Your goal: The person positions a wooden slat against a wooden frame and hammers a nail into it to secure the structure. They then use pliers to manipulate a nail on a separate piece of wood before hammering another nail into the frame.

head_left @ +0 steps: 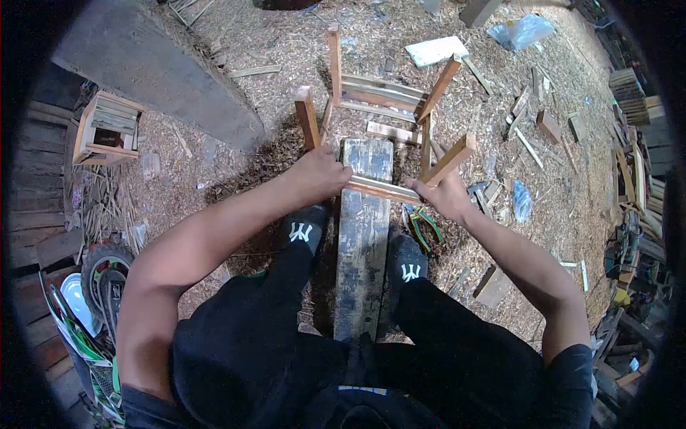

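Note:
A wooden frame (386, 189) with slatted rails and upright corner legs, like an upturned stool, is in front of me. Its near side lies across a worn plank bench (357, 272) between my legs. My left hand (318, 174) is closed round the near left corner, by the foot of a leg (307, 118). At the near right corner, my right hand (446, 191) grips the frame beside another leg (451, 159), thumb on the rail. Pliers with green handles (426, 230) lie to the right of the bench, below my right hand.
Wood shavings and offcuts cover the ground. A concrete post (157, 64) stands at upper left, near a small slatted wooden piece (108, 130). A white slab (436, 51) and a clear plastic bag (522, 32) lie farther off. Stacked wood (632, 96) lines the right edge.

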Motion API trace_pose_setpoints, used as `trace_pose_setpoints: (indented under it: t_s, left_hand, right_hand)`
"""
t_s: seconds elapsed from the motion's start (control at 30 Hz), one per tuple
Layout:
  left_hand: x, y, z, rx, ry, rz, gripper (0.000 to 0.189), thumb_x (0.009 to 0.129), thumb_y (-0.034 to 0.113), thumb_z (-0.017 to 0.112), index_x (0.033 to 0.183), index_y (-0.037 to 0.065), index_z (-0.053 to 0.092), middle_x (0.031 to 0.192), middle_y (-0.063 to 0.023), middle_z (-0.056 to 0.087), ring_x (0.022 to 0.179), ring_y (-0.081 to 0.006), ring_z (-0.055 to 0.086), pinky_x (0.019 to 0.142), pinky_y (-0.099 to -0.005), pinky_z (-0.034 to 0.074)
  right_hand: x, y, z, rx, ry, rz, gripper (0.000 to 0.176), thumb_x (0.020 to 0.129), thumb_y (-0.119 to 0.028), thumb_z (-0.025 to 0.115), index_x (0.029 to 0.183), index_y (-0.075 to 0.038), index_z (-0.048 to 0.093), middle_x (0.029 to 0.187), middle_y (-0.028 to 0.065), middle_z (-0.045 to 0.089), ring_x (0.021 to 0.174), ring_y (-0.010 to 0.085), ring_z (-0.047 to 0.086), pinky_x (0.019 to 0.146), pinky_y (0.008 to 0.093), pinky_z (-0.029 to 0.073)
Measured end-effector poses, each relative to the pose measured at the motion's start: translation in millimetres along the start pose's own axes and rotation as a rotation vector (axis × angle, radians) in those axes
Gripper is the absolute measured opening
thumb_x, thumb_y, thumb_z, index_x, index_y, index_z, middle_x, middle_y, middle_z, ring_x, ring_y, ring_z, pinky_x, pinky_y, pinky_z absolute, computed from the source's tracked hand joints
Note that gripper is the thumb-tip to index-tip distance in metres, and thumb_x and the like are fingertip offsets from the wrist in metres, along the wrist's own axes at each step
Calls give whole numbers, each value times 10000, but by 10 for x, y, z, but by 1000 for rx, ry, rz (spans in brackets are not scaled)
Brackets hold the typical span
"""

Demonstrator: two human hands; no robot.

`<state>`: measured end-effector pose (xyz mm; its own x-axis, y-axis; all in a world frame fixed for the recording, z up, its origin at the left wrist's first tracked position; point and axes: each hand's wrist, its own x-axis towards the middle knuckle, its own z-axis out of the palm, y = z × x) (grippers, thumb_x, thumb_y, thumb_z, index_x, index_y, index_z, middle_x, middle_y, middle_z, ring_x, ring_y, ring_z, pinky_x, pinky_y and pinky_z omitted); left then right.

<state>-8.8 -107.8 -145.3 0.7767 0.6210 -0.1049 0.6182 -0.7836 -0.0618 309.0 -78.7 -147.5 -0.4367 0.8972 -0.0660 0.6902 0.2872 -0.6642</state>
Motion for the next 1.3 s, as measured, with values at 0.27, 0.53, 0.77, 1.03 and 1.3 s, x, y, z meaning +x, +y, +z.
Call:
trace_pose_setpoints:
  t_s: [0.27, 0.53, 0.77, 1.03, 1.3]
  left_hand:
    - [175, -35, -231, -85, -140, -26, 84, 873, 127, 616, 879, 45, 599, 668, -109, 695, 646, -262, 723, 659, -421, 557]
    - [187, -35, -71, -183, -18, 17, 119, 921, 155, 556, 879, 48, 586, 662, -121, 690, 648, -268, 733, 622, -401, 574]
    - [216, 42, -175, -72, -26, -12, 78, 875, 155, 600, 870, 77, 605, 752, -70, 708, 703, -266, 727, 650, -372, 579]
    - [-282, -45, -158, -283, 477, 258, 249, 785, 130, 688, 1026, 70, 671, 990, -70, 681, 1046, -236, 668, 811, -355, 601]
    - [-506, -62, -41, -750, 165, -620, 434, 888, 258, 760, 1213, 31, 582, 1076, -132, 671, 1091, -299, 659, 920, -384, 560]
  right_hand:
    - [-50, 70, 26, 289, -156, 215, 709, 891, -149, 684, 1467, 79, 337, 1106, 238, 656, 1002, 312, 661, 915, 400, 526]
    - [12, -110, -74, 305, -104, 215, 636, 898, -84, 633, 1450, 68, 357, 1036, 178, 656, 997, 242, 626, 884, 395, 520]
    - [52, -44, -143, 331, -207, 307, 764, 905, -135, 679, 1536, 35, 281, 1083, 197, 652, 1038, 262, 627, 908, 393, 514]
    - [-148, 262, -142, 320, -214, 248, 783, 894, -265, 771, 1517, -17, 366, 1334, 227, 592, 1295, 303, 540, 1125, 392, 408]
    - [-256, 351, -81, 535, -181, 264, 447, 879, -174, 781, 1265, -26, 612, 1264, 149, 590, 1224, 287, 579, 1106, 383, 437]
